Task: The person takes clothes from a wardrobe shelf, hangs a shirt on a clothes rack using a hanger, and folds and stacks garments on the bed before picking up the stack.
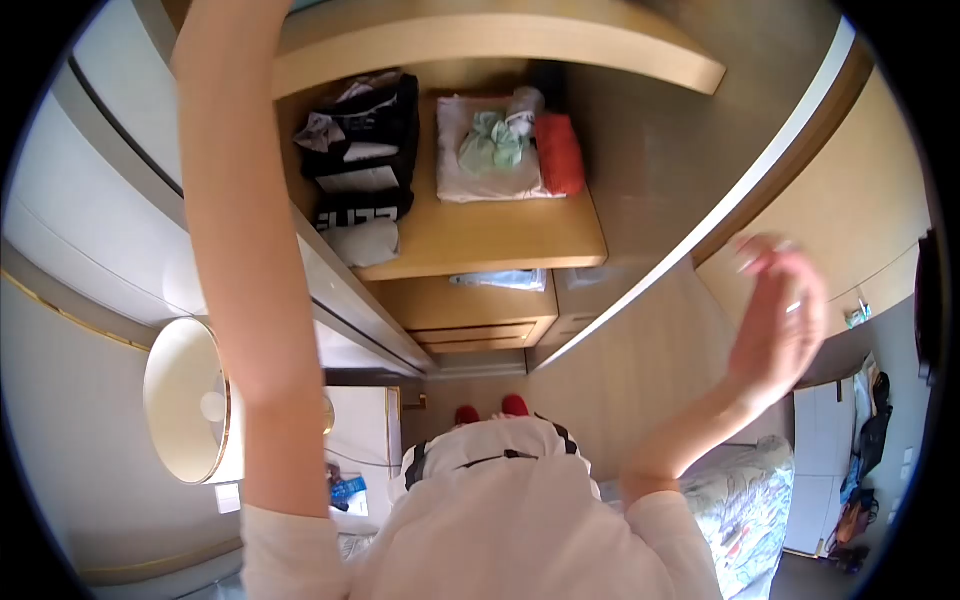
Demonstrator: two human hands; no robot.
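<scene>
My left arm reaches up along the left side of the wardrobe, and its hand lies beyond the top edge of the view. My right hand (785,315) is raised at the right, apart from the wardrobe, with its fingers loosely bent and nothing seen in them. A ring shows on one finger, and the fingertips are a little blurred. Between my arms, a wooden shelf (490,235) bears a stack of dark folded clothes (385,115), a folded pale cloth (455,180) with a light green bundle (492,142) on top, and a red rolled cloth (560,155).
Above is another wooden shelf (500,38); below are folded light blue cloth (500,280) and drawers (475,335). A lamp (185,400) and white bedside table (360,425) stand at left. A patterned bed cover (745,510) lies lower right. Clothes (870,420) hang far right.
</scene>
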